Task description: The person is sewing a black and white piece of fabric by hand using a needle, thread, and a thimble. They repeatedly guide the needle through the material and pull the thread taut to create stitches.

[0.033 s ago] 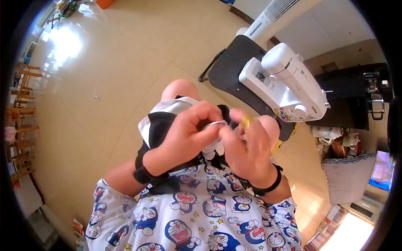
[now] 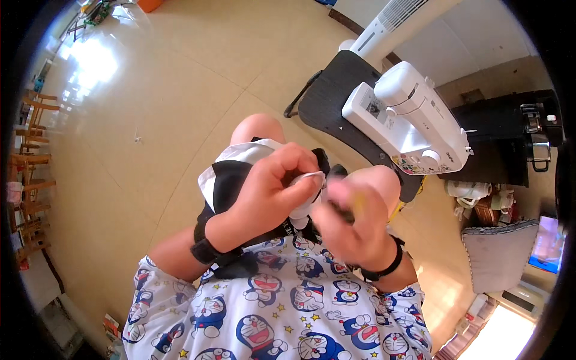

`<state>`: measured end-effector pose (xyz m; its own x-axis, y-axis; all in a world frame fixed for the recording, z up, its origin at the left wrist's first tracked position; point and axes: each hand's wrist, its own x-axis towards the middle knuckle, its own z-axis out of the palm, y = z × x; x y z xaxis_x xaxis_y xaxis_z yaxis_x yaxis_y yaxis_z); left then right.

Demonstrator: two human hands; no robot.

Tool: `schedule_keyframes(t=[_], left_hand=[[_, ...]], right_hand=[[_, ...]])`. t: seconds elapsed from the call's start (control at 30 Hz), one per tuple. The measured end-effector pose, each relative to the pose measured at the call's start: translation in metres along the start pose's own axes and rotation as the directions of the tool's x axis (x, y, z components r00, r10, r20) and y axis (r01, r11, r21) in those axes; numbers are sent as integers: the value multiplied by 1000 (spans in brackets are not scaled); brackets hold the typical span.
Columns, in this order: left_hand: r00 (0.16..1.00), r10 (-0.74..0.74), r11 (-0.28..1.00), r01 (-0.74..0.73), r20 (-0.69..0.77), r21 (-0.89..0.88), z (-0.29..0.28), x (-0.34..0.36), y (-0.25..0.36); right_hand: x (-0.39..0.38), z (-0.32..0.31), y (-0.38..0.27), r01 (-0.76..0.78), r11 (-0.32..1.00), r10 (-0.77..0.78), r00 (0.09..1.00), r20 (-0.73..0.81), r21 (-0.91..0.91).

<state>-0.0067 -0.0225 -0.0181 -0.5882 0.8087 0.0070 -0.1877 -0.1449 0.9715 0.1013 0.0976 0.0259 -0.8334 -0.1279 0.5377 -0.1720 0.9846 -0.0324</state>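
Note:
My left hand [image 2: 264, 189] is closed, thumb and forefinger pinching the edge of a white cloth [image 2: 311, 176]. Black and white cloth [image 2: 231, 180] lies in folds over my lap, beneath and beside that hand. My right hand [image 2: 357, 225] is just to the right of the pinched edge, apart from it, and smeared by motion. Its fingers curl in toward the thumb; whatever lies between them is too blurred to name. A yellow band [image 2: 360, 203] shows on one of its fingers.
A white sewing machine [image 2: 414, 120] stands on a black table [image 2: 330, 90] at the right, near my knee. Farther right are a grey cushion [image 2: 501, 255] and a black cabinet [image 2: 486, 144]. Wooden chairs [image 2: 36, 159] line the far left, across the tiled floor [image 2: 150, 114].
My right hand has drawn away from the pinched cloth edge, toward me and slightly down, and is more blurred. The left hand keeps its pinch almost unmoved.

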Motion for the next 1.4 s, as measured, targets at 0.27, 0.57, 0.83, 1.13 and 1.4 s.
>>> schedule_keyframes(t=[0.27,0.57,0.83,1.13,1.4], left_hand=[[992,-79,962,50,-99,-268,-16,-1,2],[994,-68,929,32,-86,-368,-20,0,-3],[993,-93,896,50,-77,-440,-14,3,-4],[993,-102,892,66,-58,-447,-11,-1,-1],[986,-166,862,146,1,-486,-13,-2,0]], right_hand=[[-40,-38,30,-503,552,806,525,-272,665],[-100,-133,81,455,-249,771,627,-109,855],[-152,-159,88,552,-80,896,405,-184,830],[-189,-175,107,554,79,918,283,-277,829],[-188,-170,110,567,-1,922,319,-218,824]])
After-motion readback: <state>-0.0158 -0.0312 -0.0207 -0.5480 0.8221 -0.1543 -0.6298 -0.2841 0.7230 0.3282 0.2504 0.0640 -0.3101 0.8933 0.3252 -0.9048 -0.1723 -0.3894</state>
